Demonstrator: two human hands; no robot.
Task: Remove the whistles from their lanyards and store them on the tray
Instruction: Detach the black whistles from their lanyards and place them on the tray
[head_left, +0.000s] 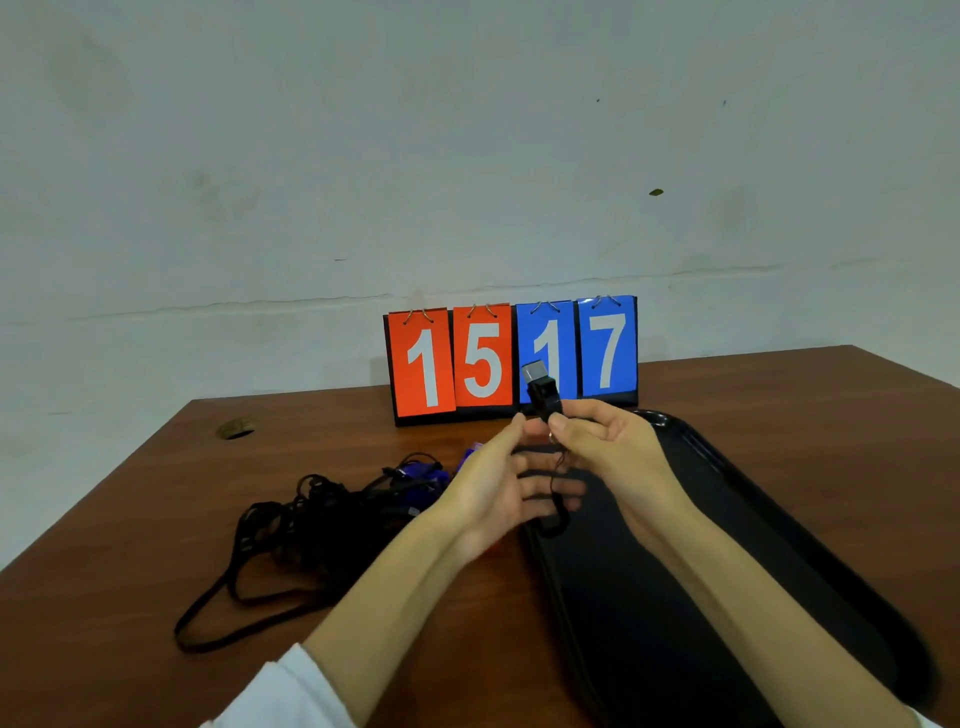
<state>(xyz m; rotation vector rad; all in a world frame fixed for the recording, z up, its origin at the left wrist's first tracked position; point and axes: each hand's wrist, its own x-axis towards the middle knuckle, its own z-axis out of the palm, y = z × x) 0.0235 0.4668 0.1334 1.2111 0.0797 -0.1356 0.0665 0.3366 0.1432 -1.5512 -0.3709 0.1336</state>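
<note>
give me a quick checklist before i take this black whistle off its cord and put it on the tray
1. Grip on the whistle: ok. The right hand pinches the black whistle at its lower end, held up in the air.
2. Cord detached: not ok. A black cord hangs from the whistle between the hands.
3. Other hand free: ok. The left hand is open, fingers straight, thumb close to the whistle.
4. Clip or ring state: cannot tell. It is too small and blurred.
5. Tray within reach: ok. The tray lies under the hands, with bare surface showing.
6. Remaining whistles: not ok. The blue whistles lie in the lanyard pile.
</note>
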